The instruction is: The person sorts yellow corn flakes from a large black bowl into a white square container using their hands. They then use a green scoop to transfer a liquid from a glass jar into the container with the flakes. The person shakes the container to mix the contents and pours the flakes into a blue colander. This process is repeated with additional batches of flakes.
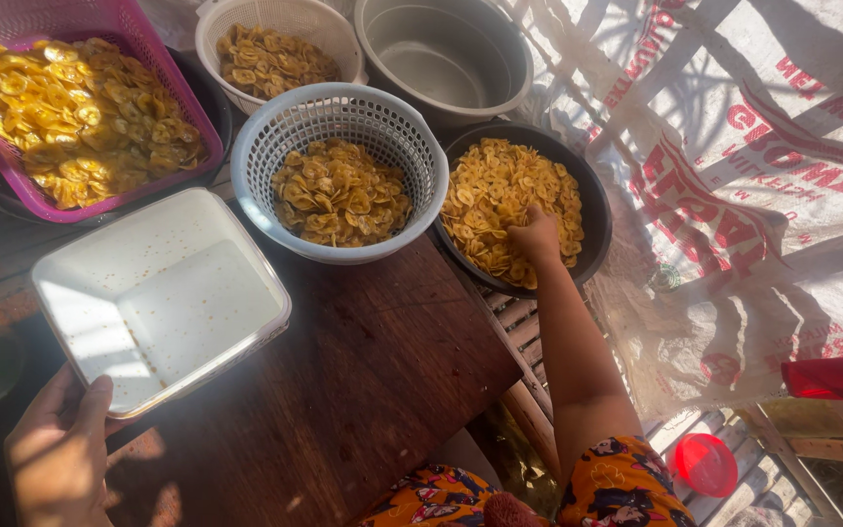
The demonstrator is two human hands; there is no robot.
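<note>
R hand [536, 237] reaches into dark pan [592, 195] of yellow chips [504, 195], fingers curled down into the pile, closing on a few chips near pan's front edge. L hand [59, 451] grips corner of empty white tub [163, 298], thumb over rim, fingers under, pinching the edge. Tub sits on dark wood table [363, 390], tilted a bit. Just behind tub & touching pan: grey basket [339, 117] w/ browner chips. Behind that, white basket [280, 20] w/ chips, empty metal pot [441, 54] beside it. Pink basket [148, 59] of chips far left. Printed sack sheet [734, 195] on right, red lid [706, 465] on slats below
</note>
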